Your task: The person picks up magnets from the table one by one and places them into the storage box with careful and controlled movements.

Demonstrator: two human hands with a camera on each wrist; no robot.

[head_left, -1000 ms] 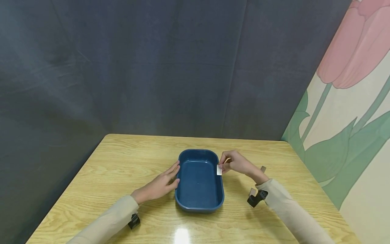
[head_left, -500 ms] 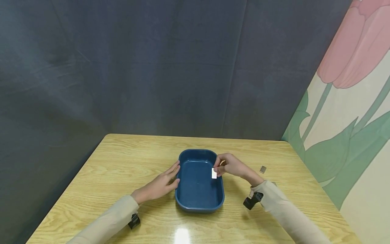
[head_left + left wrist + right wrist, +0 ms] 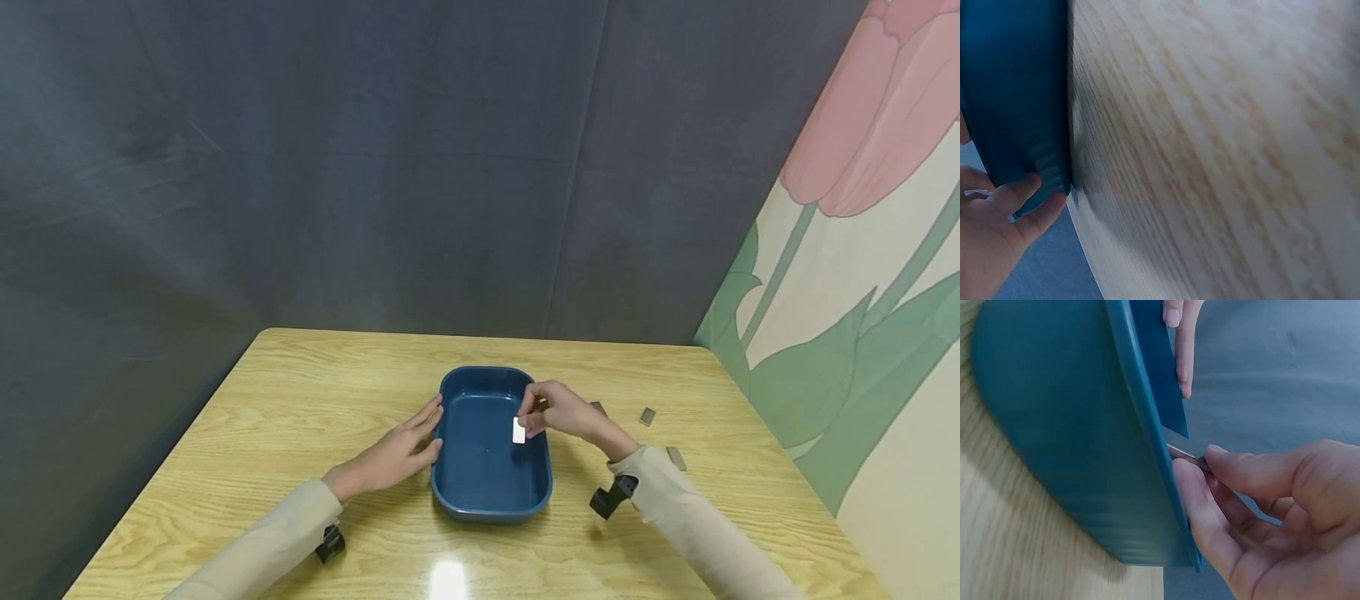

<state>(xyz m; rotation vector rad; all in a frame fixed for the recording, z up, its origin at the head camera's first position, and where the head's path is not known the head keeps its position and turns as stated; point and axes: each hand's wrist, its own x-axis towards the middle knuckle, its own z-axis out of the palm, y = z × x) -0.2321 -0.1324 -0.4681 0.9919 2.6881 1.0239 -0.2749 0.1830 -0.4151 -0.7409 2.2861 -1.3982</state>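
Observation:
A deep blue rectangular basin (image 3: 489,483) with rounded corners stands in the middle of the table. My left hand (image 3: 392,455) rests against its left side, fingers extended along the outer wall and rim. The left wrist view shows two fingertips (image 3: 1034,182) pressed to that wall. Between thumb and index finger, my right hand (image 3: 561,412) pinches a small flat shiny rectangular piece (image 3: 519,430), thin and metallic on edge. This piece hangs over the basin's inside, a little past the right rim. In the right wrist view, the basin wall partly hides it.
Three small flat grey-brown pieces lie on the wooden table (image 3: 337,375) right of the basin: one piece (image 3: 597,407) partly behind the right hand, a second piece (image 3: 647,416) farther right, a third piece (image 3: 677,458) by the right sleeve. A dark curtain (image 3: 420,208) hangs behind.
My right hand has carried the shiny piece leftward and slightly nearer, from the right rim to over the basin. More table pieces are uncovered. The left hand and basin stay put.

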